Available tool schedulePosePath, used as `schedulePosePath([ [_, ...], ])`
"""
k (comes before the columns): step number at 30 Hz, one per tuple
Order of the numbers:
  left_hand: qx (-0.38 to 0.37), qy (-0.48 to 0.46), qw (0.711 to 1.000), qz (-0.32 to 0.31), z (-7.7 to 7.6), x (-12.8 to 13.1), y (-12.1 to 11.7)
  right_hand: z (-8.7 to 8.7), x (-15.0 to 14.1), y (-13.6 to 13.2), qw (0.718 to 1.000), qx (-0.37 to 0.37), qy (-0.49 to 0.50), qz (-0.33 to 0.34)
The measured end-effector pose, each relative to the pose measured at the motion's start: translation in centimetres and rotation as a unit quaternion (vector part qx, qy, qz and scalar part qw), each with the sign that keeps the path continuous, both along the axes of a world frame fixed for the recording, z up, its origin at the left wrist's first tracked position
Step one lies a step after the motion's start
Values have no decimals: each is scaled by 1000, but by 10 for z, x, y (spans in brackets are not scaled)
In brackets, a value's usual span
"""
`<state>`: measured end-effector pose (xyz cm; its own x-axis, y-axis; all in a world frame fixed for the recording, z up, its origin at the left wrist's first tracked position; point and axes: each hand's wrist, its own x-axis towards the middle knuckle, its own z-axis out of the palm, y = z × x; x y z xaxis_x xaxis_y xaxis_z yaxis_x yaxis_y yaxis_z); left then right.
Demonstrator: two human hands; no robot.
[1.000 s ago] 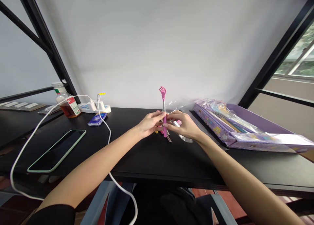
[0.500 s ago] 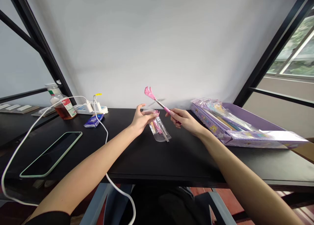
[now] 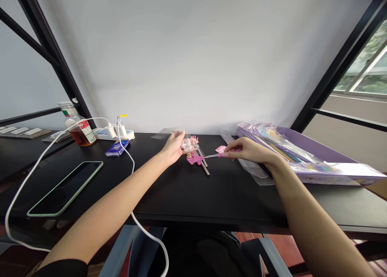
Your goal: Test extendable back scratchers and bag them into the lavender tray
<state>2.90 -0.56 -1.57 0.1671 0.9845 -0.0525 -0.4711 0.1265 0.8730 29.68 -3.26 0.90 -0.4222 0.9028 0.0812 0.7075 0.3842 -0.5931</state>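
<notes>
My right hand is closed on the pink handle of a back scratcher. Its silver rod points left, low over the black table, and its pink hand-shaped head lies by other pink back scratchers with silver rods. Clear crinkled plastic wrap is gripped in my left hand, just left of those scratchers; part of the wrap sticks out behind the fingers. Under and beside my right hand lie a clear plastic bag and a small pink card.
A purple box of bagged items stands at the right. Leftward are a phone, a blue packet, a power strip with a white cable, and a bottle. A wall rises behind the table.
My right hand has moved right and lowered the raised back scratcher to the table. Scratchers that were in the clear bag by my left hand now lie on the table; a bag appears by the box.
</notes>
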Motion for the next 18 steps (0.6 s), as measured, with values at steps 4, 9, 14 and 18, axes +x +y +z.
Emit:
schedulePosePath([
  [4, -9, 22, 1000, -15, -1, 1, 0, 2, 7, -1, 999, 20, -24, -35],
  [9, -6, 22, 1000, 3, -2, 1, 3, 1, 13, 2, 997, 44, -26, -58],
  [14, 33, 21, 999, 32, -3, 0, 4, -1, 16, 5, 998, 37, -11, -44],
  [18, 33, 46, 998, 38, -1, -1, 4, -2, 18, 6, 997, 58, 15, -48],
])
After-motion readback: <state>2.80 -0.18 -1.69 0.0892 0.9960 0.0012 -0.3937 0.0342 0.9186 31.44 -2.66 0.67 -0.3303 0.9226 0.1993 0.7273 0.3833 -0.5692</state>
